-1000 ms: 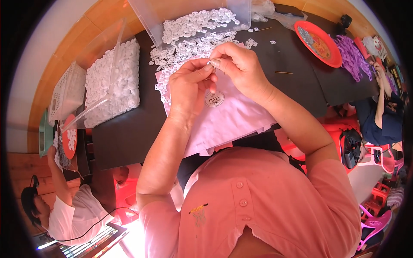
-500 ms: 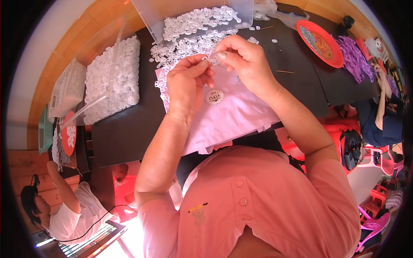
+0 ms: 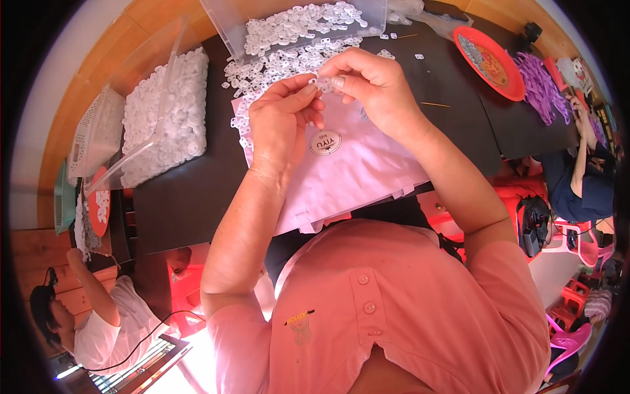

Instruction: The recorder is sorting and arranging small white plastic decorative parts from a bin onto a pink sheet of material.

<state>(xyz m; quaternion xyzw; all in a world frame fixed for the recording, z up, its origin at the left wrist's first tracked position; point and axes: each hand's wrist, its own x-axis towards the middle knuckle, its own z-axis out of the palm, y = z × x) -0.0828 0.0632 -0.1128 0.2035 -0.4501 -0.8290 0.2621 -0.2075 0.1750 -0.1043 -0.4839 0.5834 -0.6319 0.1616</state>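
Note:
My left hand [image 3: 279,121] is closed, its thumb and forefinger pinching a small white plastic piece [image 3: 313,81]. Right beside it, the thumb and forefinger of my right hand [image 3: 373,85] are pressed together at a small, pale, see-through bit that is too small to name. Both hands meet above a pink cloth bag [image 3: 354,167] with a round printed label, spread flat on the dark table [image 3: 184,207]. Just beyond my fingers lies a loose heap of white plastic pieces [image 3: 279,71], some of them resting on the bag's far left edge.
A clear bin [image 3: 226,29] holding more white pieces stands behind the heap. Another clear box [image 3: 154,141] of white pieces is at left. At right are a red tray [image 3: 514,88], purple strips [image 3: 539,85] and a thin gold-coloured stick [image 3: 436,104]. Co-workers sit on both sides.
My hands stay together, pinching at the same spot; the fingertips have drawn slightly closer. The whole view has shifted a little.

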